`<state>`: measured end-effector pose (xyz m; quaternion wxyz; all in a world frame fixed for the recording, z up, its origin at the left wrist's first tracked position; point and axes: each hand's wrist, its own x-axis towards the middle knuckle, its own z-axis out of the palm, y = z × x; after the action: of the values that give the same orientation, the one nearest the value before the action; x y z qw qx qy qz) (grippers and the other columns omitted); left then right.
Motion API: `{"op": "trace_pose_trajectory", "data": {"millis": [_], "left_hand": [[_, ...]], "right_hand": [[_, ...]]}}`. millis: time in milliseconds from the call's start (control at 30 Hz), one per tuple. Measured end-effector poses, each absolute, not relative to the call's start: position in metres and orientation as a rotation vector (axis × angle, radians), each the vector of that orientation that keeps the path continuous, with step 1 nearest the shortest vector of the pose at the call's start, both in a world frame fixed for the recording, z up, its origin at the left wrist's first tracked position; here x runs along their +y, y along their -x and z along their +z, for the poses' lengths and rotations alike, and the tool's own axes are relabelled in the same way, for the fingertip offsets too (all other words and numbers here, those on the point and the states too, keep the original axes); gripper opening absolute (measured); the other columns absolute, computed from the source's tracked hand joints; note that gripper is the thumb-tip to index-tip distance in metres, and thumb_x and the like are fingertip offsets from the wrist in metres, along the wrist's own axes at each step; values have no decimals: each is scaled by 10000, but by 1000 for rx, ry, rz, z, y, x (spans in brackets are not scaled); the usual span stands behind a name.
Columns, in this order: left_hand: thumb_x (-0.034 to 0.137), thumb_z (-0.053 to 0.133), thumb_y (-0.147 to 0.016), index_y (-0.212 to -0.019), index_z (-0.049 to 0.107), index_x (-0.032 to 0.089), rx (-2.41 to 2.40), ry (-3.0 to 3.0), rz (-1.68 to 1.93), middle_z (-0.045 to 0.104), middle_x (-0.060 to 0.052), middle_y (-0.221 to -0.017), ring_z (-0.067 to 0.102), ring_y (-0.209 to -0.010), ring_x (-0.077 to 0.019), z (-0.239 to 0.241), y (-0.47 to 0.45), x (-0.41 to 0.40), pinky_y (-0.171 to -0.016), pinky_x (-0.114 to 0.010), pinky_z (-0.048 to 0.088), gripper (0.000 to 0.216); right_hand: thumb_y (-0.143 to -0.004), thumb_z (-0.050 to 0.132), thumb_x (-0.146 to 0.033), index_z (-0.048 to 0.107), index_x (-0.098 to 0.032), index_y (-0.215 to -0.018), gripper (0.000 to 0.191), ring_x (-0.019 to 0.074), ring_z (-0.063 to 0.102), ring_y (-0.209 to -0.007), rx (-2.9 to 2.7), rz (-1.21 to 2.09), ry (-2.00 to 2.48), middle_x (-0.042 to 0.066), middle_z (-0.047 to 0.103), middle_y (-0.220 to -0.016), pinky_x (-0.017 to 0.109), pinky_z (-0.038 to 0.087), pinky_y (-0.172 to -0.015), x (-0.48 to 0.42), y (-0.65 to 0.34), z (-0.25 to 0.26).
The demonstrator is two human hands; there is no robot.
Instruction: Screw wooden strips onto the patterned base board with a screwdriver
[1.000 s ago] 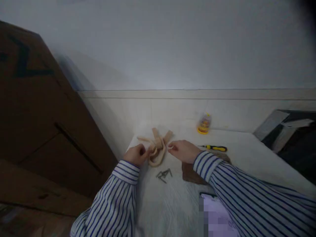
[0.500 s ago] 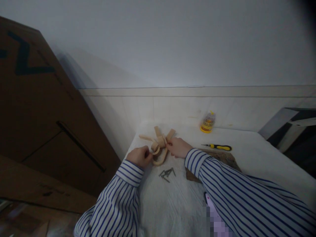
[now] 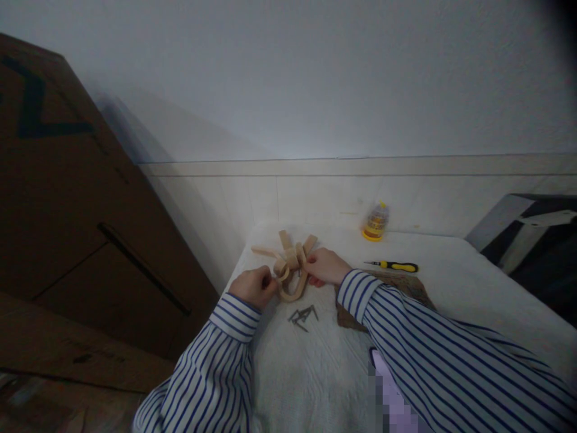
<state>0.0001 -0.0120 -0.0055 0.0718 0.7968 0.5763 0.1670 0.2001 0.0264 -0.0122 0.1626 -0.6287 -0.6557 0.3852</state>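
Observation:
A cluster of pale wooden pieces, some curved and some straight, lies on a white cloth-covered table. My left hand is closed at the left side of the cluster, its fingertips on a curved piece. My right hand is closed on the right side of the same cluster, pinching a wooden piece. A small pile of dark screws lies just in front of the wood, between my striped sleeves.
A yellow-handled screwdriver lies to the right, past a brown board under my right forearm. A yellow bit holder stands by the wall. A large cardboard box leans at the left. Dark furniture sits at the right.
My right hand moved left from beside the wooden pieces onto them and closed on one. My left hand stayed at the left side of the cluster.

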Motion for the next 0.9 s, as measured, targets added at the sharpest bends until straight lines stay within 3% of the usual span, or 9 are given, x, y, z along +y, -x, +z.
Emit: {"op": "trace_pose_trajectory", "data": {"millis": [300, 533, 733, 900], "left_hand": [[305, 435, -753, -593, 464, 174, 1650, -2392, 590, 422, 37, -496, 406, -472, -100, -4, -3, -15, -471, -213, 252, 209], [347, 437, -789, -607, 484, 168, 1611, -2365, 716, 429, 38, -501, 406, -475, -95, 4, -5, -18, -474, -204, 287, 260], [470, 472, -802, -817, 579, 154, 1440, -2234, 849, 552, 14, -596, 444, -475, -87, 12, -10, -26, -469, -196, 332, 334], [490, 588, -727, -1052, 541, 155, 1228, -2263, 814, 605, -1, -739, 435, -460, -67, 5, -13, -29, -457, -189, 351, 469]], "right_hand": [[-741, 578, -265, 643, -133, -680, 159, 136, 617, -515, -1853, 955, 1742, 49, 638, -536, 202, 470, -495, 23, -206, 1], [-748, 552, -240, 651, -136, -753, 144, 141, 636, -562, -1835, 972, 1581, 58, 683, -672, 206, 485, -497, 23, -219, 9], [-795, 523, -201, 620, -139, -837, 123, 130, 649, -639, -1767, 1032, 1400, 63, 690, -790, 210, 519, -567, 12, -227, 19], [-799, 522, -161, 598, -134, -857, 100, 120, 644, -659, -1723, 1069, 1312, 48, 680, -752, 220, 524, -618, 4, -233, 28]]}}
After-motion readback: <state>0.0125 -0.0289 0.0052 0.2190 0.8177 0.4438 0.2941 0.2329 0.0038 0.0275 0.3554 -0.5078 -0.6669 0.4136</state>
